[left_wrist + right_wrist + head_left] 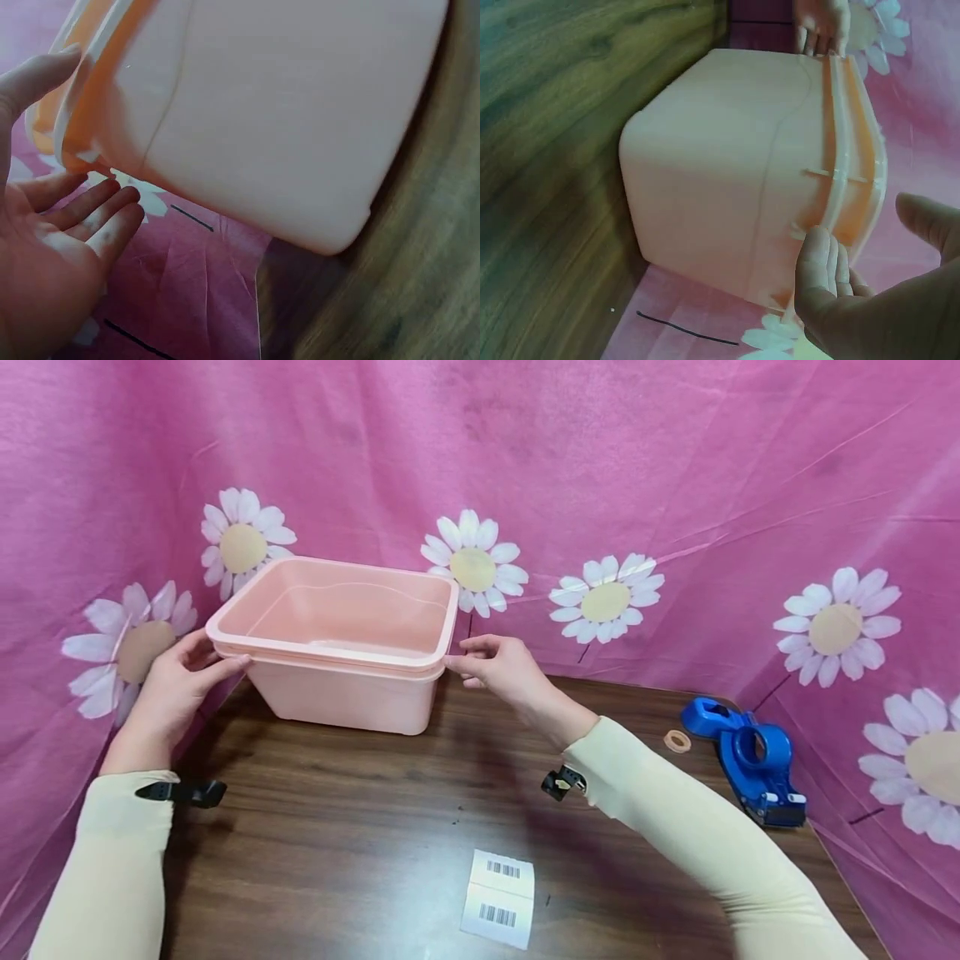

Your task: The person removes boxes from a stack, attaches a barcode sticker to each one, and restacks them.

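Two pale pink plastic bins stand nested at the left of the table, the upper bin [337, 610] sitting inside the lower bin [345, 697] with their rims close together. My left hand [176, 681] holds the left front corner, its thumb on the rims and index finger against the rim's side; the other fingers are loosely extended. At the right front corner is my right hand [506, 672]. In the right wrist view its fingers [817, 262] touch the rim from below, while the thumb stands apart. The bins' far side is hidden.
A sheet with two barcode labels [498, 897] lies on the brown wooden table [337, 827] near the front. At the right are a blue tape dispenser [757, 752] and a small tan ring [677, 742]. A pink daisy-printed cloth [600, 485] hangs around the table.
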